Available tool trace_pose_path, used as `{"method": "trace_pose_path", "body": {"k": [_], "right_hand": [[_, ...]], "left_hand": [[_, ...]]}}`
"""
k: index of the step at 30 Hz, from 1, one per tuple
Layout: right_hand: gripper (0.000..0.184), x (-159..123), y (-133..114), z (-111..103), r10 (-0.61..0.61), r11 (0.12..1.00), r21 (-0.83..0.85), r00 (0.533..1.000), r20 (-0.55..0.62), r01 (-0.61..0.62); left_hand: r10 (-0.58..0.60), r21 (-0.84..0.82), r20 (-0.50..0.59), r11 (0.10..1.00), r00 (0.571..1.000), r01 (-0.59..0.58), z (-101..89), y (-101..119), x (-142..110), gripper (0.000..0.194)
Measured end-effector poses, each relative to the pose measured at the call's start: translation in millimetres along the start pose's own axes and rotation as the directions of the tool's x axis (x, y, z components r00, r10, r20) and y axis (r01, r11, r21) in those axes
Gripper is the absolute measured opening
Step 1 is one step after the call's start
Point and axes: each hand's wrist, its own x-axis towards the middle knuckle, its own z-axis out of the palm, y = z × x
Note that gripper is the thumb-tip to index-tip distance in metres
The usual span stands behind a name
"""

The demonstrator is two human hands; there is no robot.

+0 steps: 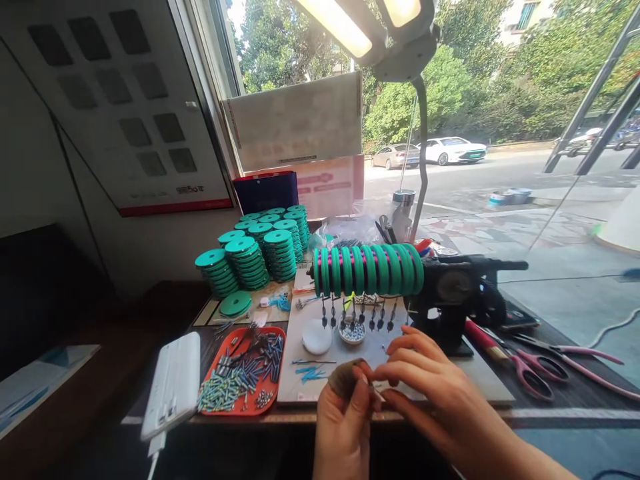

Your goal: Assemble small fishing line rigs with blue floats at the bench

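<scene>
My left hand (347, 407) is closed, thumb pressed to the fingers, just past the front edge of a white board (295, 347). My right hand (430, 383) meets it with thumb and forefinger together. Whatever is pinched between the fingertips is too small to make out. Behind the hands, a row of green spools (367, 270) sits on the shaft of a black winder (455, 287). Several small dark fittings (353, 320) hang beneath the spools. A small bowl of pale beads (352, 331), a white round disc (317, 337) and blue strips (311, 374) lie on the board.
An orange tray (250, 403) of small tubes and metal parts is at left, beside a white power bank (173, 383). Stacked green spools (245, 263) stand behind. Pink-handled scissors (537, 373) and pliers (590, 373) lie right. A lamp (405, 60) hangs overhead.
</scene>
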Motion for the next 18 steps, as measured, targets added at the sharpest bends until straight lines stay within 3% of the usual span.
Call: {"method": "trace_pose_path", "body": {"k": [5, 11, 18], "right_hand": [[0.012, -2, -1, -4, -0.001, 0.998, -0.068, 1.0, 0.004, 0.001], [0.013, 2, -4, -6, 0.002, 0.995, -0.099, 0.998, 0.057, 0.004], [0.014, 3, -7, -5, -0.024, 0.994, -0.104, 0.995, 0.097, 0.034]], "left_hand": [[-0.008, -0.004, 0.019, 1.0, 1.0, 0.008, -6.8, 0, 1, 0.018], [-0.11, 0.098, 0.118, 0.99, 0.987, 0.099, -9.0, 10, -3, 0.017], [-0.141, 0.109, 0.21, 0.987, 0.967, 0.12, -8.2, 13, -2, 0.019]]}}
